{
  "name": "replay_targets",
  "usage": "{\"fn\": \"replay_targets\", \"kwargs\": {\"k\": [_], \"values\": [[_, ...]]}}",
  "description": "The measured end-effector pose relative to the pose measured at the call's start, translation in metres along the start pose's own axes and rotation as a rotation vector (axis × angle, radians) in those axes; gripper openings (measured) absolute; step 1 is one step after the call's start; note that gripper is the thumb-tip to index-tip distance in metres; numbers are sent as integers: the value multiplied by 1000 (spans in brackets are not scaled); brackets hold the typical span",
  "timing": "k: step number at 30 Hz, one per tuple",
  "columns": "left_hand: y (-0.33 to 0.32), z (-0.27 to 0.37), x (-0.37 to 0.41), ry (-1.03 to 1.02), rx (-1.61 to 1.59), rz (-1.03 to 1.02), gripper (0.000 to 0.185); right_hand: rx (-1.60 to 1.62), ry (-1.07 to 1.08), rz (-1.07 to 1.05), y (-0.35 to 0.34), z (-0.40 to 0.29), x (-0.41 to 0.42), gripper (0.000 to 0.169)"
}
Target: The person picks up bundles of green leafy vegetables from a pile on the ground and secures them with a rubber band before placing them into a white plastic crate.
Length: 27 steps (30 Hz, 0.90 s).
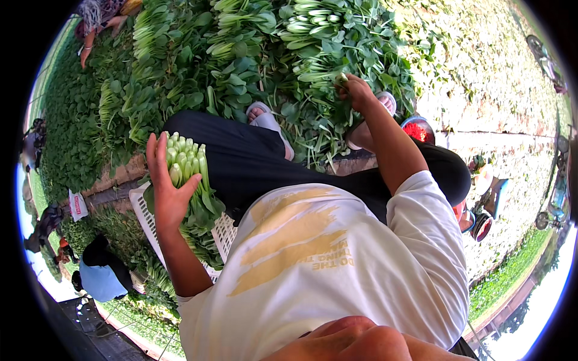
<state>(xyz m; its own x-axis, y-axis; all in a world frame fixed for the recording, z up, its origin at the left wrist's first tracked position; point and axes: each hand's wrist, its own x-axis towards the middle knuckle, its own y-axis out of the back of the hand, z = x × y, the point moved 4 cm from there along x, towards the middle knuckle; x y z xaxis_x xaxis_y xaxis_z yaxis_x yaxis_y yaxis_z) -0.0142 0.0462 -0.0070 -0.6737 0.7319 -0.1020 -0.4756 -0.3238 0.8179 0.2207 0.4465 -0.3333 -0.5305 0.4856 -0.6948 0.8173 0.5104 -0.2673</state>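
My left hand (169,185) curls round a large bunch of leafy greens with pale stems (186,160), at the inner edge of a white plastic crate. The cut stem ends face up the picture and the leaves hang down over the crate. My right hand (354,92) reaches out near my foot, its fingers closed on a small pale-stemmed green (344,77). Just beyond it lies a row of the same greens (311,70) on the ground, stems side by side.
The white crate (221,234) holds more greens beside my thigh. Further rows of cut greens (151,36) lie ahead. A round container with red contents (417,130) stands by my foot. Other people are at work: an arm (88,45) at upper left, a crouching person (101,275) at lower left.
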Motion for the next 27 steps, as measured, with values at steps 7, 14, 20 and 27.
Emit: {"fn": "replay_targets", "kwargs": {"k": [7,14,20,27], "values": [[-2,3,4,11,37,-24,106,-644,-39,127,60,-2,5,34],[-4,5,1,41,59,-16,105,622,660,343,224,-226,-52,84],[-8,13,9,61,45,-15,103,38,331,671,314,-227,-38,32],[-14,12,17,51,51,-14,100,-503,2,434,307,-99,81,21]]}}
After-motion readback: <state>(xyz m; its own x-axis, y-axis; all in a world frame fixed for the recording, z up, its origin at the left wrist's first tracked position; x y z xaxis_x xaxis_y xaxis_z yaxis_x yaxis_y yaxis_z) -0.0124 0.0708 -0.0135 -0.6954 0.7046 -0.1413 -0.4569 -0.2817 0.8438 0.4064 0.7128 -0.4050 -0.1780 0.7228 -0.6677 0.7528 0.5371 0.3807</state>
